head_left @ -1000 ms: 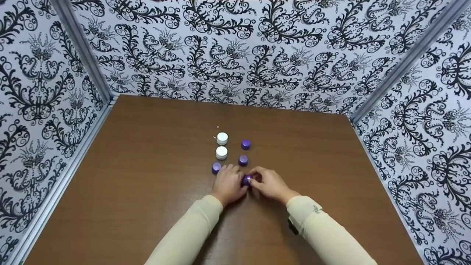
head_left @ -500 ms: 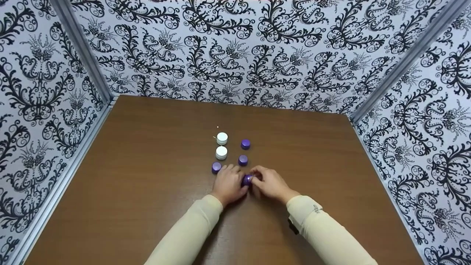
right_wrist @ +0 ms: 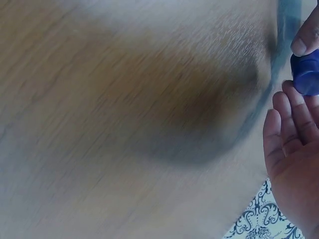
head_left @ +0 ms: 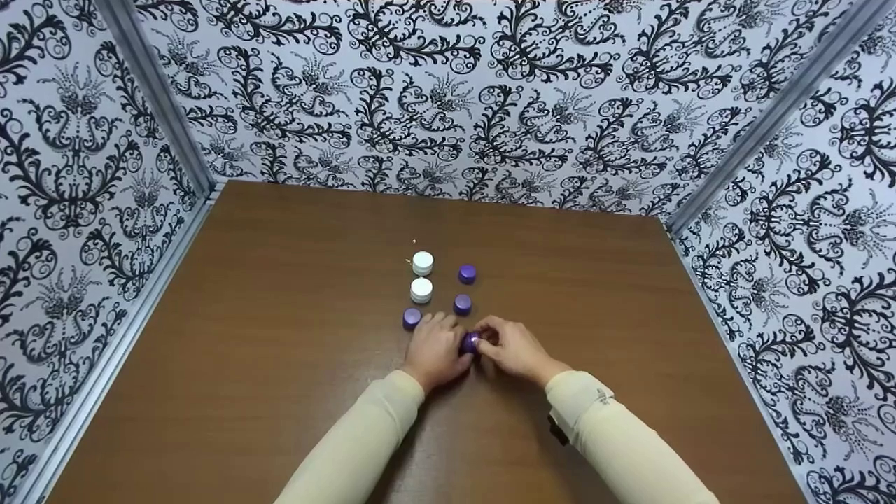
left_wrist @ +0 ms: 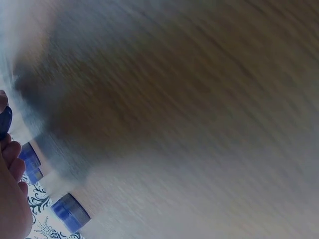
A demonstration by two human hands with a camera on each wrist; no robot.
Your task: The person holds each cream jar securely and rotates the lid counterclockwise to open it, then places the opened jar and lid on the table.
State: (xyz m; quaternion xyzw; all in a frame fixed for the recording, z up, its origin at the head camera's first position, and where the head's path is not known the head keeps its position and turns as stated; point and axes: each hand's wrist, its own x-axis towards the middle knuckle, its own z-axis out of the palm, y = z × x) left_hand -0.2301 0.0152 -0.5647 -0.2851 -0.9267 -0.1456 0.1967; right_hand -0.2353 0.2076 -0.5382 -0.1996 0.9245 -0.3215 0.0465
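Note:
In the head view my left hand [head_left: 437, 349] grips one side of a small purple jar [head_left: 470, 342] low over the table. My right hand [head_left: 516, 350] pinches the same jar from the other side with thumb and fingers. In the right wrist view the right thumb lies on the purple jar [right_wrist: 307, 73], and the other fingers extend below it. A sliver of the jar [left_wrist: 5, 121] shows beside the left fingers in the left wrist view. Another purple jar [head_left: 411, 319] stands just past the left fingertips. The hands cover part of the held jar.
Two purple jars, one nearer [head_left: 463, 304] and one farther [head_left: 467, 274], stand beyond my hands. Two white jars, one nearer [head_left: 421, 290] and one farther [head_left: 423, 263], stand to their left. Tiny light bits lie near these on the brown table [head_left: 294, 280]. Patterned walls [head_left: 434, 105] enclose it.
My right fingers and the held jar shift slightly, tilting and then coming back almost to the earlier position. The left hand keeps its place. The standing jars have not moved.

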